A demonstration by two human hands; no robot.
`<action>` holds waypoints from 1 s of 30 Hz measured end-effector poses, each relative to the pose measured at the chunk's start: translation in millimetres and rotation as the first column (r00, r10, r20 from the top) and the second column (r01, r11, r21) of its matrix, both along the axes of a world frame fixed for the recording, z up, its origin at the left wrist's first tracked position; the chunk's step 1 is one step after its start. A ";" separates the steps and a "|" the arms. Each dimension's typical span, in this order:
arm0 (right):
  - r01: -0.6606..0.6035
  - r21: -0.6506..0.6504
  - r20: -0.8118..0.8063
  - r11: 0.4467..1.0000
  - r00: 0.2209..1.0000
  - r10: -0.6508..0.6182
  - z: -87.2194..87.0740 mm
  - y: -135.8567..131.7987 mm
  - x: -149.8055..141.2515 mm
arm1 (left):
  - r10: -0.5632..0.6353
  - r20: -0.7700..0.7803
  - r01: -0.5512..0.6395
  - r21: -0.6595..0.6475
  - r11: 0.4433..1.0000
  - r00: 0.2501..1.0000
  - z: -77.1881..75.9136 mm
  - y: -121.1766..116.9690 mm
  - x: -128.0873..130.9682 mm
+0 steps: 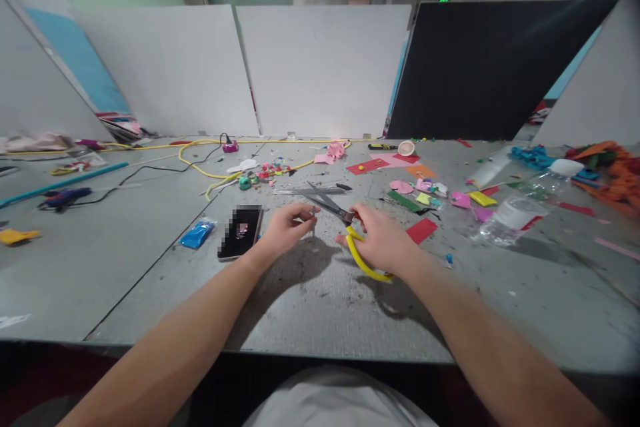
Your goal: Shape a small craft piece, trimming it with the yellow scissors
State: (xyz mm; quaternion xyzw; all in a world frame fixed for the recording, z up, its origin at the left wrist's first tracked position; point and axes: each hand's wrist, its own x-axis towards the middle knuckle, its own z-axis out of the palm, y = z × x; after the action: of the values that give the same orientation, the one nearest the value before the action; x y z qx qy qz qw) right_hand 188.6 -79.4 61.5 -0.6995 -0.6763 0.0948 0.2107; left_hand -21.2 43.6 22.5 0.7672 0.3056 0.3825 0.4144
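Yellow-handled scissors [357, 253] are in my right hand [387, 237], their blades apart and pointing up and to the left. My left hand [287, 227] is closed in a pinch just below the blade tips. A thin, pale strip shows at its fingertips, too small to name. Left of that hand, a phone [243, 233] lies on the grey table [320, 320], with a blue packet [198, 233] beside it. Beyond the blades lies a thin, clear stick-like item with a dark tip [343, 187]. A red paper piece [421, 231] lies right of the scissors.
A clear plastic bottle [515, 220] stands at the right, near orange fabric-like strips [615, 173]. Coloured scraps and a box cutter [383, 147] lie farther back. A glue gun [67, 197] and yellow cable [187, 160] are on the left. Upright panels [325, 67] border the table's back.
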 end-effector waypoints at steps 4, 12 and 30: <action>0.015 -0.086 0.129 0.996 0.992 -0.003 2.7 -1.5 -5.2 | 0.026 -0.035 -0.023 0.089 0.996 0.999 1.7 -1.5 0.8; 0.060 -0.125 0.303 0.990 0.953 -0.020 18.7 -12.4 -17.5 | 0.040 -0.056 -0.033 0.127 0.991 0.998 0.0 -3.5 2.1; 0.029 -0.160 0.549 0.987 0.833 0.065 40.4 -12.0 -24.2 | 0.043 -0.044 -0.037 0.137 0.990 0.998 1.6 -4.4 2.6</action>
State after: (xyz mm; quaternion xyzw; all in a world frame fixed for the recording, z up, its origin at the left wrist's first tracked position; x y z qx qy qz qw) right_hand 164.4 -91.4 101.9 -0.7053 -0.7049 -0.0545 -0.0518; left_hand -18.7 39.2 24.1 0.7962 0.3036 0.3928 0.3460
